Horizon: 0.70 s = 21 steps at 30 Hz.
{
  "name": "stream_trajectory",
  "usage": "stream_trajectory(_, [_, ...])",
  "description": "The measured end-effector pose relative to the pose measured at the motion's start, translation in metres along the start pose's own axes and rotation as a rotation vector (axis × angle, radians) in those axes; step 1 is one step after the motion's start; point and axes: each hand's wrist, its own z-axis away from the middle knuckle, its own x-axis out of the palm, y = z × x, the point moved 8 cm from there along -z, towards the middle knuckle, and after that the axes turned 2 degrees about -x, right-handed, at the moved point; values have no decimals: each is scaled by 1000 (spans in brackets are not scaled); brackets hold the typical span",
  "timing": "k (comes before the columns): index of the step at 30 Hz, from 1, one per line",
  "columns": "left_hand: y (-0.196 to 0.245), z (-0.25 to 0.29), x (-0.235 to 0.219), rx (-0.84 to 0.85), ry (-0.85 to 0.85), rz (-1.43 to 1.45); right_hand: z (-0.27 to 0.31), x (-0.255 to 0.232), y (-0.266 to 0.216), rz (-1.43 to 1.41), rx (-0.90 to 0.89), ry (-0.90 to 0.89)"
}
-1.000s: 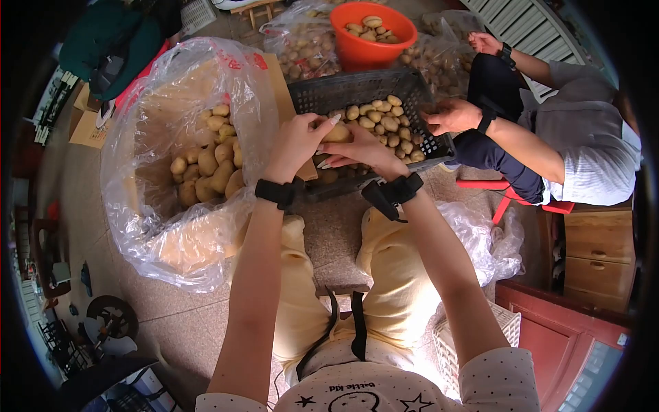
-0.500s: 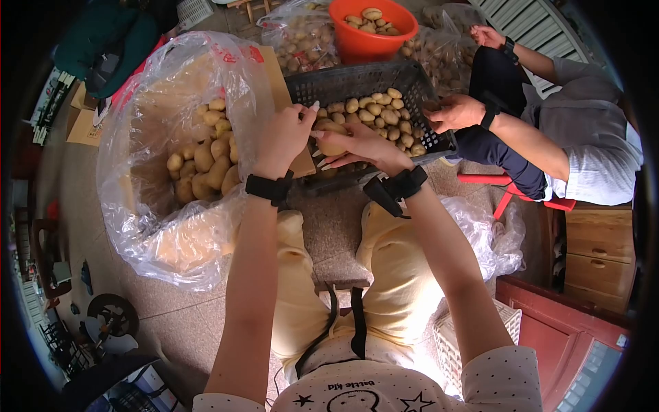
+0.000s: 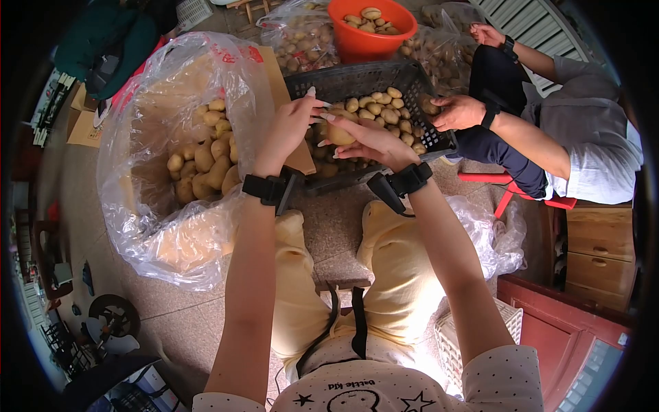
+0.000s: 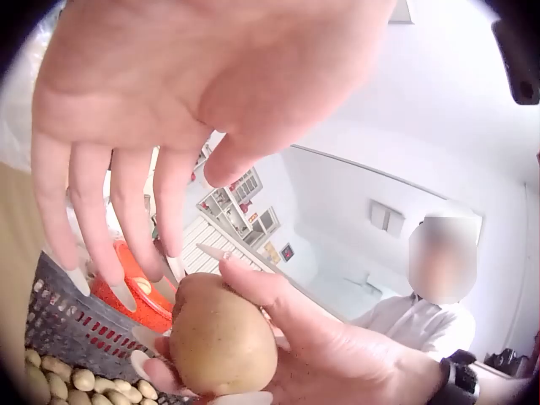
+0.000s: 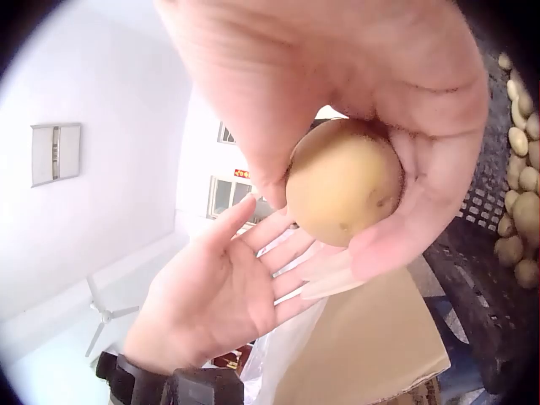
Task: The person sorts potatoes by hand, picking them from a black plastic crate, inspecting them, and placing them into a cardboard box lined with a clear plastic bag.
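Observation:
Above the near left part of a black plastic crate [image 3: 316,84], my right hand [image 3: 384,145] grips a large yellow-brown potato [image 3: 340,130], thumb on one side and fingers curled round the other. Small dark marks show on the potato's skin [image 5: 346,181] in the right wrist view. My left hand [image 3: 290,130] is beside it on the left, palm facing it. Its fingers [image 4: 131,198] are extended and spread, with nothing in them, in the left wrist view. Many smaller potatoes [image 3: 388,113] lie in the crate below.
To the left stands a cardboard box lined with clear plastic [image 3: 127,226], holding large potatoes [image 3: 206,165]. An orange tub [image 3: 371,48] of potatoes and filled bags [image 3: 302,51] stand behind the crate. A seated person's hand [image 3: 460,112] holds a potato at the crate's right end.
My left hand was at the potato, drew off to the left, and now has its fingers extended towards it. My right hand still holds the potato. The crate and box have shifted slightly in view.

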Motion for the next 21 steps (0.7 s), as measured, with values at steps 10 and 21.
stream_trajectory(10, [3, 6, 6, -62, -72, 104, -1, -9, 0, -7, -5, 104])
stream_trajectory(21, [-2, 4, 6, -108, -79, 58, -5, -14, -5, 27, -106, 138])
